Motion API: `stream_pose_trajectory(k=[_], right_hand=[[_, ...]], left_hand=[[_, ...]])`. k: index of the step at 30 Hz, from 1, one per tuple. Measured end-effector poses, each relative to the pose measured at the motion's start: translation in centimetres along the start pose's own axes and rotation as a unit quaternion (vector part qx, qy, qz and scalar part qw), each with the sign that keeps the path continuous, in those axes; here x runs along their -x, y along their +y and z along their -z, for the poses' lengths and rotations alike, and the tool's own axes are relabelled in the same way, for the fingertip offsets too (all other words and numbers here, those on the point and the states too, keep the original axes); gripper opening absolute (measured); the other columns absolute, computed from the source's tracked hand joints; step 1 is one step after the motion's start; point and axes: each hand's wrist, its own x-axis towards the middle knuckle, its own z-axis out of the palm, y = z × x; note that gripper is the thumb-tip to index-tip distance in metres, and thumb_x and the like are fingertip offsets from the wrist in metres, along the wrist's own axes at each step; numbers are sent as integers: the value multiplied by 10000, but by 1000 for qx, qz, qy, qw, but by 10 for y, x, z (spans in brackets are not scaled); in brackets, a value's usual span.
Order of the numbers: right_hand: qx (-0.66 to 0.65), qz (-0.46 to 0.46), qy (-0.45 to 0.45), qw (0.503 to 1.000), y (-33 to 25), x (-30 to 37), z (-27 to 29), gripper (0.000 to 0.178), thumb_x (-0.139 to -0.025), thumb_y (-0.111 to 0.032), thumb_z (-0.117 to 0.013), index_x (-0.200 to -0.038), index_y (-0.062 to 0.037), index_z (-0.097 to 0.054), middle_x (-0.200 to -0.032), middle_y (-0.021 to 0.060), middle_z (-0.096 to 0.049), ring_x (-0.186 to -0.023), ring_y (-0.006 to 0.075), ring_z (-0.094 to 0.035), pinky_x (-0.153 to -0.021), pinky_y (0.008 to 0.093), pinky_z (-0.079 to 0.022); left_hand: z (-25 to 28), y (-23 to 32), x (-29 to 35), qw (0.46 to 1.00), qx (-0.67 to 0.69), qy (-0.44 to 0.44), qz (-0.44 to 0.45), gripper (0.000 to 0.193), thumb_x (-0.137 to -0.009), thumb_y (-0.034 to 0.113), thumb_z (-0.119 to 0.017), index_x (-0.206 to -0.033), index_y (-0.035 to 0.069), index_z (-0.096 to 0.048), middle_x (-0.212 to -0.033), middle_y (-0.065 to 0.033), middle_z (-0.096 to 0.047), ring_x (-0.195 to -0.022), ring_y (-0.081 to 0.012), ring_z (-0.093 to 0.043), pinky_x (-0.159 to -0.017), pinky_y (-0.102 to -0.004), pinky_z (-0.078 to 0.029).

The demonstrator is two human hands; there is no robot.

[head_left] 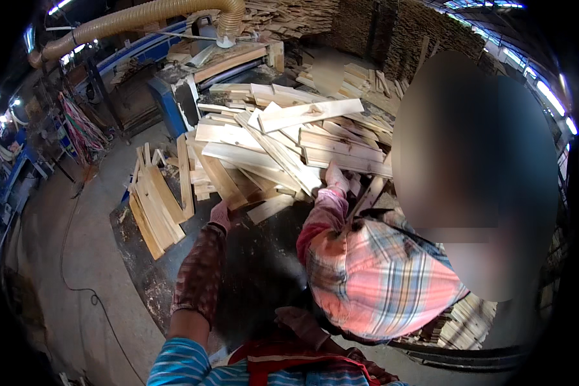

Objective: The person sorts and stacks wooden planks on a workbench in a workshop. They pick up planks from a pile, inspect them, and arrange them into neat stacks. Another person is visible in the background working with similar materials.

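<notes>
A brown wooden board slants down from the heap toward me. My left hand, in a pale glove below a dark patterned sleeve, is closed at its near end. Close to my body, in shadow, my gloved right hand hangs above the dark table's near side. Its fingers look loosely apart, with nothing visible in them. A short pale board lies flat just right of my left hand. Beyond it spreads a heap of loose boards, crossing at many angles.
A co-worker in a plaid shirt leans in at my right, a gloved hand at the heap. More boards lie at the table's left. Behind stand a blue-sided machine and a ribbed duct. A cable crosses the floor.
</notes>
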Motion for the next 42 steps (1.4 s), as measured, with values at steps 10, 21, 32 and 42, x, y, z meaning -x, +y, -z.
stream_pose_trajectory(k=[10, 21, 32, 42], right_hand=[[-73, -38, -67, 994, -45, -38, 18, 361, -1005, -179, -596, -1305, 22, -588, -1098, 88, -692, -1036, 160, -652, -913, 293, -529], [21, -63, -48, 997, -50, -53, 18, 347, -1012, -255, -601, -1269, -24, -633, -1045, 95, -716, -927, 170, -683, -860, 313, -561], [73, -79, -33, 994, -47, -77, -40, 381, -982, -317, -640, -1255, -52, -654, -1105, 93, -721, -961, 162, -682, -863, 304, -544], [-110, -189, 65, 974, 52, -138, 10, 401, -934, -211, -601, -1288, -26, -623, -1110, 82, -690, -918, 213, -670, -800, 336, -546]], left_hand=[[57, 143, 58, 546, 712, 91, 431, 260, -1002, 228, -559, -1164, 34, -618, -943, -87, -681, -829, -259, -676, -529, -219, -581], [-19, 211, 246, 448, 758, 245, 406, 565, -1037, 529, -415, -1316, 54, -540, -1196, -176, -641, -1056, -345, -645, -986, -569, -495], [22, 183, 266, 714, 520, 134, 450, 440, -908, 157, -684, -1307, 41, -539, -1109, -141, -660, -1013, -259, -663, -812, -400, -591], [13, 228, 307, 765, 402, -179, 471, 582, -961, 186, -633, -1470, -13, -433, -1293, -99, -587, -1237, -199, -533, -1033, -330, -458]])
